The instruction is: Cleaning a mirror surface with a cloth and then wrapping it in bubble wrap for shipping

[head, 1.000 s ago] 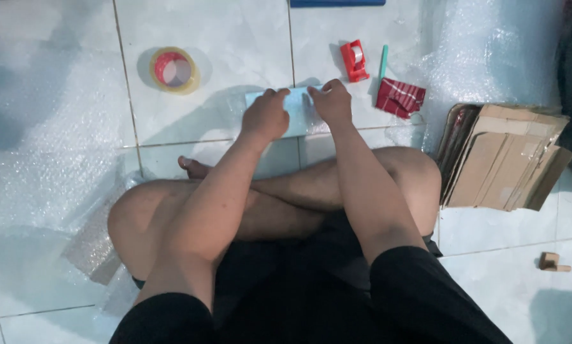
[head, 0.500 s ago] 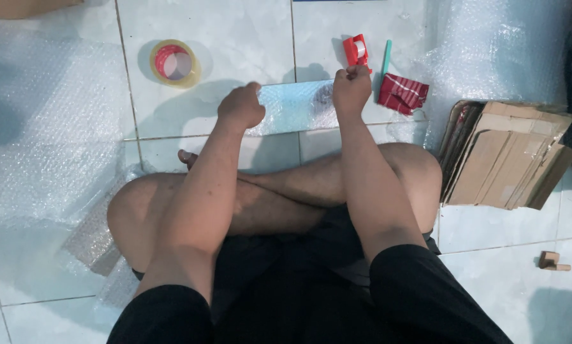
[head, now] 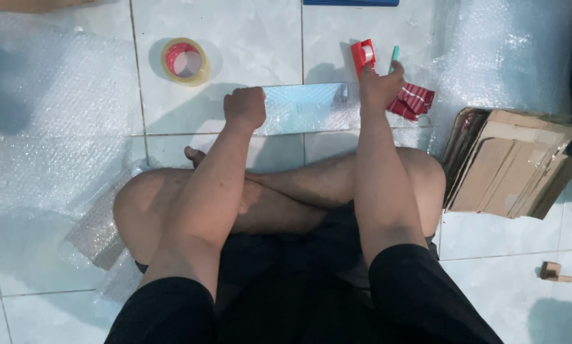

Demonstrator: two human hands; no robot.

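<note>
White floor tiles carry a bubble-wrap strip stretched flat, left hand and right hand each with grip clamped on an end.

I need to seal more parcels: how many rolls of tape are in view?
1 loose tape roll lies on the tiled floor, beyond the left hand. The red dispenser by the right hand may hide another.

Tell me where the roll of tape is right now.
In the head view the roll of tape lies flat on the tiled floor at upper left, beyond the left hand and beside the bubble wrap sheet.
</note>
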